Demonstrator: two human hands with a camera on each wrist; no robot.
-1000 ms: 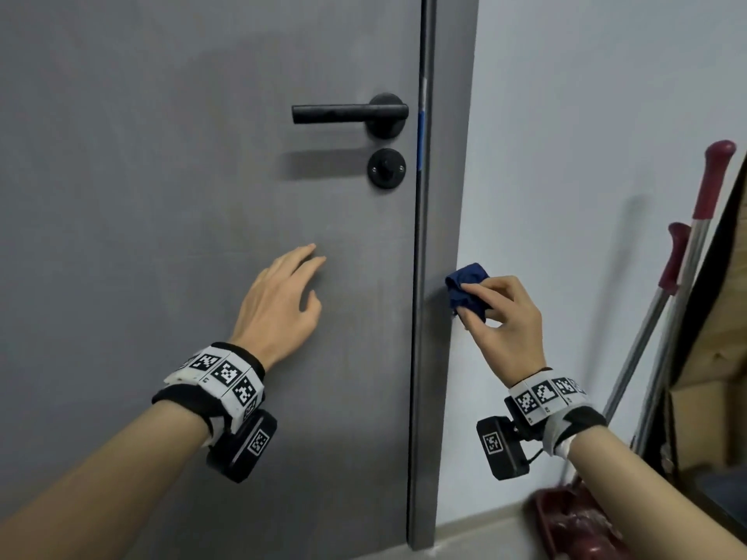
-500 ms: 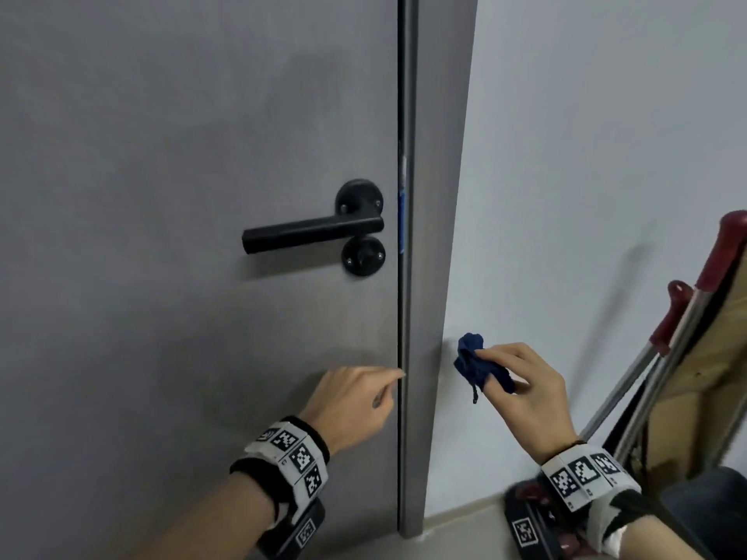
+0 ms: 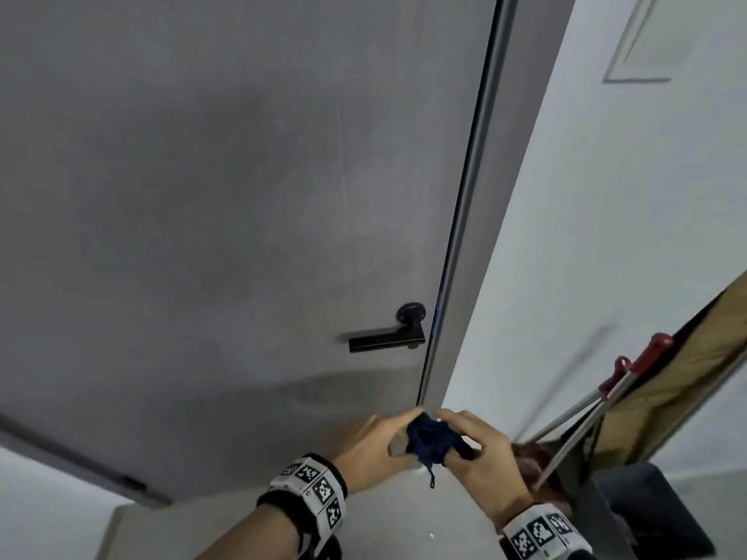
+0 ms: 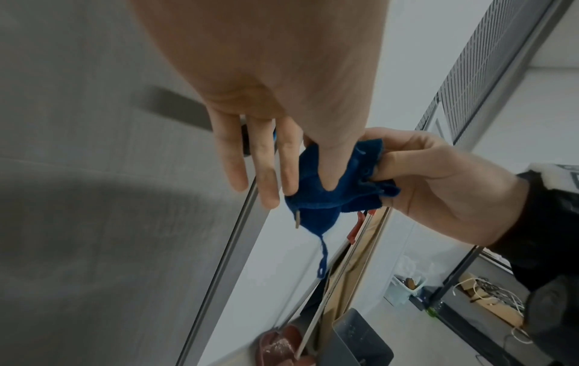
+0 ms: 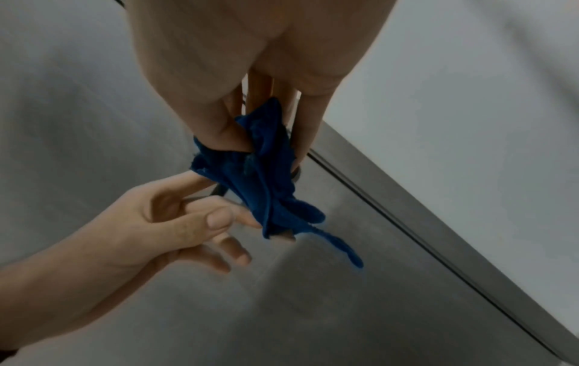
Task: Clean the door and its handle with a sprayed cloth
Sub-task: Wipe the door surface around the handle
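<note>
Pinched between both hands: small crumpled dark-blue cloth (image 3: 431,437), right hand (image 3: 481,450) bunching one side, left hand (image 3: 370,446) fingertips nipping the other. Looked soft, light, floppy; best gripped by the bunched middle. Hung clear of grey door (image 3: 226,196) and black lever handle (image 3: 386,339).

No words or numbers can be read anywhere; the wrist bands (image 3: 311,489) only show black-and-white square patterns, not letters.

I'm in a utility corner indoors — grey door (image 3: 242,196), white wall (image 3: 606,236), red-handled mops (image 3: 630,377) (cardboard (image 3: 687,373) beside).
</note>
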